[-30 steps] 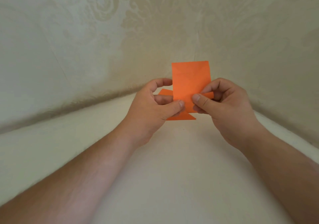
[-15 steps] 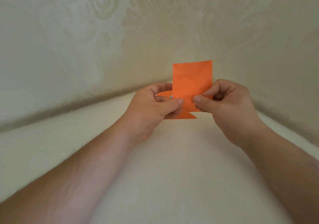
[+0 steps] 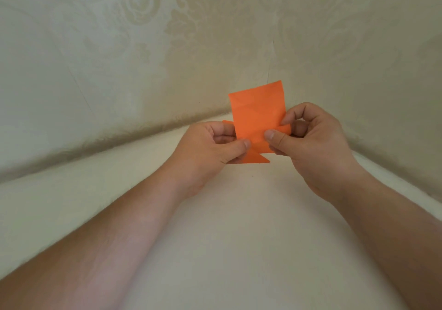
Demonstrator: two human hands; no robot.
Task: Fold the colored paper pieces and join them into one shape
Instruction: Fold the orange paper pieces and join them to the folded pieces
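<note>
Now my left hand (image 3: 210, 147) and right hand (image 3: 308, 142) both pinch the orange paper (image 3: 258, 116), held upright at frame centre above the table (image 3: 239, 238). To crease cleanly I should keep edges aligned (thumbs close together) and press slowly along the fold.

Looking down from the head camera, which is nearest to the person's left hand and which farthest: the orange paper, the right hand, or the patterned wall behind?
1. Orange paper: pinched by the left hand, touching it.
2. Right hand: just across the paper, on the right.
3. Patterned wall: behind and above, farthest.
</note>
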